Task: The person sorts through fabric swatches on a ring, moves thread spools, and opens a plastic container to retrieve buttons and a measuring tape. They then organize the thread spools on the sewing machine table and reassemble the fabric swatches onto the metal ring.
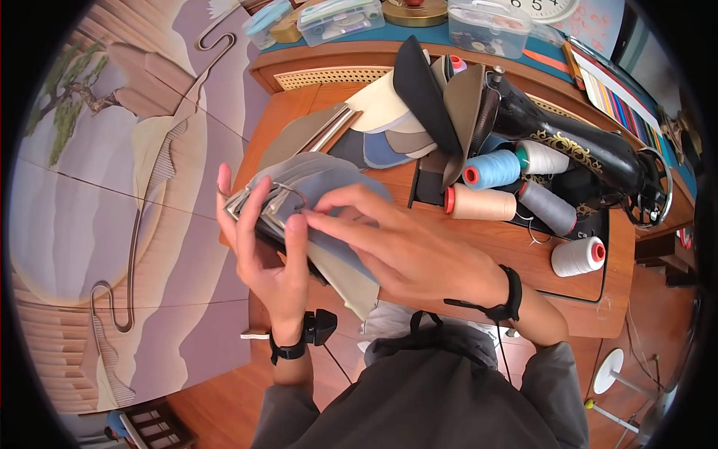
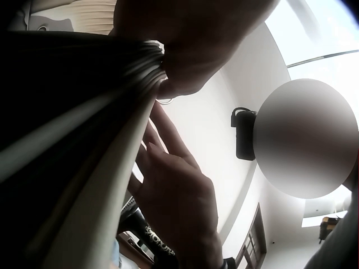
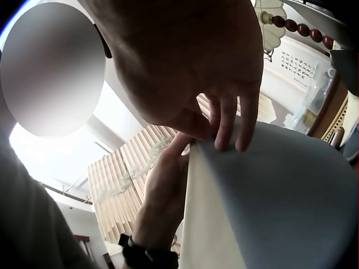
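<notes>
A thick stack of fan-shaped grey-blue and cream sheets [image 1: 329,183] hangs from a metal ring [image 1: 294,190] at its narrow corner. My left hand [image 1: 271,258] grips that corner from below, fingers behind it and thumb in front. My right hand [image 1: 419,251] reaches across and pinches the corner beside the ring. In the right wrist view its fingers [image 3: 225,126] touch the face of the outer grey-blue sheet [image 3: 280,185], with a cream sheet [image 3: 205,218] along the edge. The left wrist view shows the sheets' layered edges [image 2: 106,162] between the hands.
More sheets [image 1: 400,120] in cream, blue, brown and black lie fanned on the wooden table [image 1: 516,284]. A black sewing machine [image 1: 576,142] stands to the right, with several thread spools [image 1: 490,170] by it. Plastic boxes [image 1: 340,22] line the back; a painted screen [image 1: 82,217] stands left.
</notes>
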{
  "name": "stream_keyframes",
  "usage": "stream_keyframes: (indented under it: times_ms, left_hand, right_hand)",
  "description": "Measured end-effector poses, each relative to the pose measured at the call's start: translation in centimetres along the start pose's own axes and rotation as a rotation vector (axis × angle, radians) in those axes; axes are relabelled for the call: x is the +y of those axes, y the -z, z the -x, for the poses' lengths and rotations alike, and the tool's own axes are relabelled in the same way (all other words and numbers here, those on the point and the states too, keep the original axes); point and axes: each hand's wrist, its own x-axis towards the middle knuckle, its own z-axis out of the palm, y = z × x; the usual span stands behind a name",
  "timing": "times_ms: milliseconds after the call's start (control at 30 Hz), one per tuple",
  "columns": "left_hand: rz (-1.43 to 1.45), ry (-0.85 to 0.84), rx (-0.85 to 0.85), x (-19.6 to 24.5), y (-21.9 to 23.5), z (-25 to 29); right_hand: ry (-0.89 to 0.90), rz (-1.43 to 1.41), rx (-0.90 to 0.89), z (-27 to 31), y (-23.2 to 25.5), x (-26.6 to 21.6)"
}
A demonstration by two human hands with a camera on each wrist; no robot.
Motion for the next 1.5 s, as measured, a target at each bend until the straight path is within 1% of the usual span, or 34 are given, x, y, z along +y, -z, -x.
stream_keyframes:
  times_ms: [33, 67, 133, 200, 233, 300, 333, 400, 433, 467, 500, 533, 567, 600, 633, 700, 733, 767, 833, 867, 933, 967, 1000, 1033, 1067, 1100, 1133, 1167, 1233, 1300, 1367, 1400, 1433, 1500]
  left_hand:
    - [-0.004, 0.014, 0.026, -0.3, 0.1, 0.0]
    - [-0.069, -0.056, 0.004, -0.8, 0.5, -0.1]
    - [-0.07, -0.077, 0.019, -1.0, 1.0, -0.4]
    - [-0.113, -0.112, 0.058, -1.2, 1.5, -0.5]
    - [-0.111, -0.114, 0.058, -1.1, 1.9, -0.6]
    - [-0.122, -0.134, 0.131, -0.6, 2.8, -1.2]
    - [-0.142, -0.146, 0.149, -0.6, 3.2, -1.4]
    - [-0.181, -0.137, 0.158, -0.3, 3.6, -1.4]
    - [-0.218, -0.129, 0.164, -0.2, 3.7, -1.4]
    - [-0.219, -0.129, 0.169, -0.5, 3.9, -1.3]
    - [-0.308, -0.147, 0.126, -1.0, 4.0, -1.1]
    - [-0.396, -0.164, 0.083, -1.5, 4.1, -0.9]
    - [-0.395, -0.165, 0.085, -1.8, 3.9, -0.7]
    - [-0.259, -0.069, 0.132, -2.0, 3.4, -0.5]
    - [-0.123, 0.027, 0.177, -2.1, 3.1, -0.3]
    - [-0.157, -0.004, 0.161, -2.3, 2.9, -0.2]
    - [-0.157, -0.003, 0.128, -2.2, 2.7, -0.2]
    - [-0.157, 0.0, 0.092, -2.1, 2.5, -0.1]
    - [-0.127, 0.016, 0.088, -2.3, 2.1, -0.1]
    - [-0.116, 0.038, 0.079, -2.3, 2.0, 0.0]
    - [-0.103, 0.073, 0.074, -2.5, 2.0, 0.0]
    - [-0.149, 0.006, 0.03, -2.7, 2.1, -0.1]
    - [-0.193, -0.064, -0.013, -2.9, 2.1, -0.1]
    - [-0.187, -0.06, -0.008, -2.9, 2.0, 0.0]
    - [-0.141, -0.006, 0.019, -2.8, 1.9, 0.1]
    - [-0.095, 0.046, 0.046, -2.8, 1.8, 0.2]
    - [-0.089, 0.046, 0.05, -2.8, 1.8, 0.2]
    - [-0.088, 0.039, 0.053, -2.9, 1.9, 0.3]
    - [-0.083, 0.033, 0.058, -3.0, 1.9, 0.3]
    - [-0.082, 0.031, 0.051, -3.0, 2.0, 0.4]
    - [-0.07, 0.035, 0.047, -2.9, 2.0, 0.3]
    - [-0.063, 0.038, 0.039, -2.9, 2.0, 0.3]
    - [-0.061, 0.041, 0.045, -2.9, 2.0, 0.3]
    - [-0.072, 0.041, 0.038, -2.9, 2.1, 0.5]
  right_hand:
    - [-0.003, 0.002, 0.003, 0.0, 0.1, 0.5]
    - [0.031, -0.013, 0.022, -0.3, 0.5, 1.0]
    - [0.066, -0.026, 0.041, -0.6, 1.2, 2.1]
    - [-0.132, 0.218, 0.18, -0.7, 1.8, 3.3]
    - [-0.131, 0.219, 0.181, -0.8, 2.0, 4.5]
    - [-0.236, 0.334, 0.314, -1.3, 2.0, 7.5]
    - [-0.235, 0.335, 0.313, -1.5, 1.9, 8.4]
    - [-0.336, 0.172, 0.232, -2.1, 1.5, 9.7]
    - [-0.332, 0.173, 0.229, -2.4, 1.1, 10.3]
    - [-0.386, 0.135, 0.213, -3.0, 0.5, 10.7]
    - [-0.44, 0.095, 0.197, -3.6, -0.2, 11.1]
    - [-0.438, 0.096, 0.194, -4.4, -0.8, 11.7]
    - [-0.529, 0.079, 0.225, -5.5, -1.3, 12.3]
    - [-0.62, 0.062, 0.257, -6.5, -1.7, 12.9]
    - [-0.618, 0.063, 0.256, -7.5, -1.8, 13.5]
    - [-0.813, 0.04, 0.288, -9.5, -1.9, 15.0]
    - [-0.83, 0.077, 0.293, -10.0, -2.1, 15.7]
    - [-0.831, 0.079, 0.294, -10.1, -2.3, 15.9]
    - [-0.679, 0.268, 0.223, -10.0, -2.3, 16.7]
    - [-0.682, 0.276, 0.225, -9.9, -2.0, 16.2]
    - [-0.393, 0.669, 0.368, -9.5, -1.6, 15.2]
    - [-0.395, 0.674, 0.36, -9.7, -0.9, 14.7]
    - [-0.428, 0.91, 0.449, -10.2, 0.1, 14.3]
    - [-0.455, 1.149, 0.539, -10.6, 1.0, 14.3]
    - [-0.453, 1.157, 0.536, -10.7, 1.8, 15.6]
    - [-0.437, 1.15, 0.595, -10.8, 2.6, 17.0]
    - [-0.42, 1.141, 0.654, -10.6, 3.0, 18.4]
    - [-0.416, 1.147, 0.653, -10.6, 3.2, 18.1]
    - [-0.482, 0.822, 0.578, -10.3, 3.2, 17.5]
    - [-0.481, 0.766, 0.604, -10.3, 2.5, 16.3]
    - [-0.648, 0.623, 0.3, -10.1, 2.2, 15.1]
    - [-0.475, 0.668, 0.346, -9.7, 1.5, 15.6]
    - [-0.472, 0.673, 0.341, -9.6, 1.5, 15.7]
    - [-0.584, 0.677, 0.105, -9.6, 1.4, 14.6]
